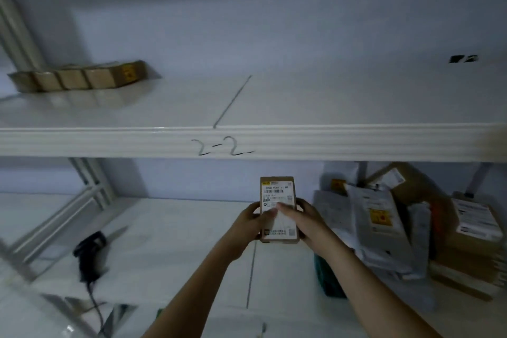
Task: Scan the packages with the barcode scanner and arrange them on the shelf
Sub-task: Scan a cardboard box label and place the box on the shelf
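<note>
My left hand [253,217] and right hand [304,221], with both forearms, seen from above. Both are bare: no gloves, rings, watch or wristband. No sleeve reaches either forearm within view; each runs uncovered from the wrist to the lower edge of the view.

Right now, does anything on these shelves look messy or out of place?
Yes. The pile of parcels at the right of the lower shelf is a jumble, with mailers and boxes leaning and overlapping. By contrast, the cardboard boxes on the upper shelf form a neat row.
</note>
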The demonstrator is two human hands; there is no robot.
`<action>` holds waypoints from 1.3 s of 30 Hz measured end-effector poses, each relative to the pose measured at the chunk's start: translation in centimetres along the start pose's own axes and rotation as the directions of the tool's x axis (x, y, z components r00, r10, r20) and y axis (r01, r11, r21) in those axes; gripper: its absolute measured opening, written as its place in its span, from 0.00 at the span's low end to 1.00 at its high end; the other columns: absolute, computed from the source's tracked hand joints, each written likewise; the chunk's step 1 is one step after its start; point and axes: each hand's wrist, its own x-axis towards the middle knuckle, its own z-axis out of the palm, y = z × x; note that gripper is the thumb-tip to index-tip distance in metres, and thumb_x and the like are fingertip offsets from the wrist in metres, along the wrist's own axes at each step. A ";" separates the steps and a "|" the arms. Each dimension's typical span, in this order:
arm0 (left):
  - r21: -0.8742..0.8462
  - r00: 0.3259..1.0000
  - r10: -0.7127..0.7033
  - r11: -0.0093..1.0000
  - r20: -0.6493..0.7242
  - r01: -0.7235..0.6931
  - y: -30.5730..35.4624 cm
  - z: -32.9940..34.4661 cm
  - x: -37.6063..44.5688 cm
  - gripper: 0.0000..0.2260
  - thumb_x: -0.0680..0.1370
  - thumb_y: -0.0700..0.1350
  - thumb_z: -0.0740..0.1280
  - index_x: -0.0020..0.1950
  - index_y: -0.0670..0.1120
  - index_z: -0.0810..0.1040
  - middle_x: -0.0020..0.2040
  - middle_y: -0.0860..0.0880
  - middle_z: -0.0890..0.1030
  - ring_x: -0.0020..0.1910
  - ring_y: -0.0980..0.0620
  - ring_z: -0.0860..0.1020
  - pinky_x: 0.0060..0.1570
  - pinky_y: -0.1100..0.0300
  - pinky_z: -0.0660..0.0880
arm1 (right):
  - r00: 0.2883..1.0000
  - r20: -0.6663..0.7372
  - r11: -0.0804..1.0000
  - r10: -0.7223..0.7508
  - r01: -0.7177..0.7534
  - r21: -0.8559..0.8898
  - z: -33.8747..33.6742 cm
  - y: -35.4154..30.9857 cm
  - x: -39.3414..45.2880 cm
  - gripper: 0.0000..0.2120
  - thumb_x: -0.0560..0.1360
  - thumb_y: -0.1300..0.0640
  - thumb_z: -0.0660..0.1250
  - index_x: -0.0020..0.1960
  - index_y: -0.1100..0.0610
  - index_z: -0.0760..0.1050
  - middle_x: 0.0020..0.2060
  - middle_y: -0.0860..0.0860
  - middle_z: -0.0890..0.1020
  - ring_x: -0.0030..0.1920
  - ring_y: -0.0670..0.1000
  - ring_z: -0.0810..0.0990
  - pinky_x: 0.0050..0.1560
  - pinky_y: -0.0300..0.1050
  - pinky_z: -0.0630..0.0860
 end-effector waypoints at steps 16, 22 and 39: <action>-0.069 0.933 -0.113 0.993 -0.342 0.095 -4.8 -26.6 -9.3 0.14 0.80 0.44 0.66 0.66 0.45 0.73 0.52 0.43 0.84 0.48 0.46 0.84 0.45 0.53 0.83 | 0.988 0.123 0.991 0.097 -0.084 -0.107 27.7 6.7 3.2 0.25 0.71 0.51 0.78 0.65 0.52 0.74 0.54 0.53 0.85 0.51 0.55 0.85 0.41 0.49 0.84; -0.002 0.897 -0.152 0.986 -0.414 0.167 -6.7 -33.0 -6.9 0.08 0.80 0.44 0.65 0.58 0.48 0.77 0.47 0.47 0.84 0.43 0.50 0.84 0.45 0.53 0.83 | 0.982 0.146 0.986 0.120 -0.101 -0.133 32.6 8.7 8.8 0.24 0.70 0.51 0.78 0.63 0.51 0.74 0.53 0.53 0.86 0.50 0.55 0.86 0.44 0.53 0.85; -0.192 0.416 -0.560 0.732 -0.717 0.654 -12.0 -51.3 -3.5 0.37 0.75 0.50 0.72 0.75 0.37 0.57 0.70 0.37 0.68 0.67 0.37 0.71 0.65 0.45 0.72 | 0.949 0.115 0.950 0.293 -0.275 -0.151 43.5 13.1 18.6 0.24 0.73 0.55 0.76 0.65 0.60 0.74 0.56 0.59 0.84 0.53 0.59 0.85 0.42 0.51 0.84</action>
